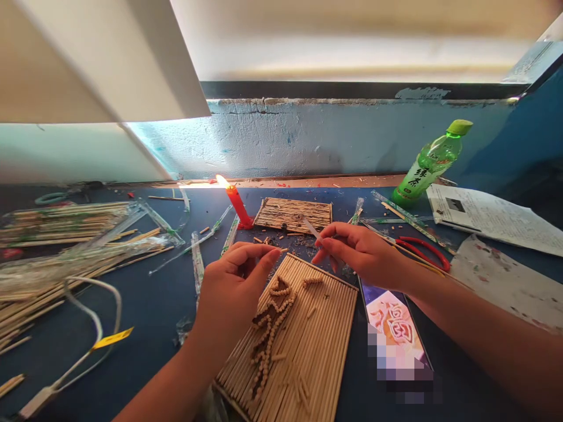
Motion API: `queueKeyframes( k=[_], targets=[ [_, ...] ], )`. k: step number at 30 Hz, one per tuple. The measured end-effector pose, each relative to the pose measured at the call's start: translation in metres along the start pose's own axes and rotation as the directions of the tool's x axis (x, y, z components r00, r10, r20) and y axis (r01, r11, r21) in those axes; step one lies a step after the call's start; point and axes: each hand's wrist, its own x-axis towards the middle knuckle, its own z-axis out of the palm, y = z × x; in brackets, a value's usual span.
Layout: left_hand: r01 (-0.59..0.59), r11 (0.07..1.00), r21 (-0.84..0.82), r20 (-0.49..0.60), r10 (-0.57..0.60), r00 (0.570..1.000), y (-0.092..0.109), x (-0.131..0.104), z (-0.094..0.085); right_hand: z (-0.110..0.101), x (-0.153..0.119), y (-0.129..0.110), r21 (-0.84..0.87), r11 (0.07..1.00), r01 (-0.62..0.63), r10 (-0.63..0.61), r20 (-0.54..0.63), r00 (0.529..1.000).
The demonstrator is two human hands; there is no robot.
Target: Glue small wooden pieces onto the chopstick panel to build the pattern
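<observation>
My left hand [241, 281] pinches a short piece of wooden stick [284, 250] between thumb and forefinger, above the top left of a panel of sticks [328, 328]. To its right, my right hand [352, 246] is closed on a thin whitish strip [311, 228], which points up and left. On the panel, small round stick pieces [278, 319] stand in a curving raised pattern at the left, with a short row [312, 282] near the top. A few loose stick pieces [301, 390] lie lower down. The two hands are apart.
A lit red candle [238, 206] stands behind the panel, beside a smaller stick mat [294, 215]. Stick bundles [65, 225] and a white cable [94, 313] lie left. At right are a phone [393, 328], red-handled tool [424, 252], green bottle [427, 167] and papers [497, 217].
</observation>
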Motion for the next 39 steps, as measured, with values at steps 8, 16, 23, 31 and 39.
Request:
queueKeyframes(
  k=[8, 16, 23, 31, 39],
  targets=[
    [0.056, 0.997, -0.057, -0.056, -0.059, 0.997, 0.005, 0.000, 0.000, -0.001, -0.004, -0.010, -0.212, 0.977, -0.013, 0.047, 0.157, 0.986],
    [0.051, 0.996, -0.072, -0.037, -0.054, 0.998, 0.004, -0.002, 0.000, 0.000, -0.002, -0.005, -0.184, 0.983, 0.014, 0.019, 0.179, 0.984],
    [0.071, 0.996, -0.045, 0.002, -0.071, 0.997, 0.003, 0.000, 0.000, -0.006, 0.003, 0.000, 0.251, 0.967, -0.036, -0.009, 0.178, 0.984],
    [0.120, 0.993, -0.006, 0.047, -0.119, 0.992, 0.007, -0.001, 0.000, -0.020, 0.011, 0.010, 0.023, 0.996, -0.086, 0.088, -0.157, 0.984],
    [0.128, 0.992, -0.018, 0.076, -0.126, 0.989, 0.009, -0.003, 0.000, -0.017, 0.010, 0.027, -0.441, 0.879, -0.183, 0.098, -0.207, 0.973]
  ],
)
